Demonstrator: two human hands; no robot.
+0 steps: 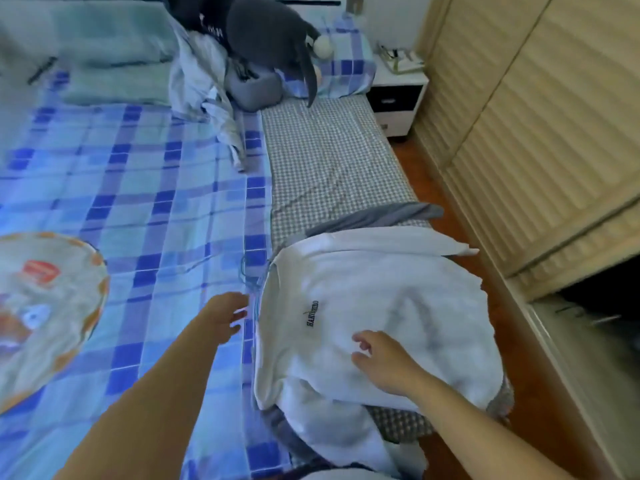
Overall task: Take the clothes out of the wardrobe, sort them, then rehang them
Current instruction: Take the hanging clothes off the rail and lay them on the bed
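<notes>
white shirt (374, 306) flat, collar toward bed's left

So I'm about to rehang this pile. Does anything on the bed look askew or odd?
Nothing damaged. The white shirt lies rumpled and slanted across the bed's right edge, its far side overhanging the floor, with grey clothes bunched under it. Both hands are free.

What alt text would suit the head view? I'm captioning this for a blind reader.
Two bare hands reach over a white top with a small dark logo, lying on a bed with a blue checked sheet: the right hand open over the fabric, the left hand by its edge. A wardrobe stands on the right.
</notes>
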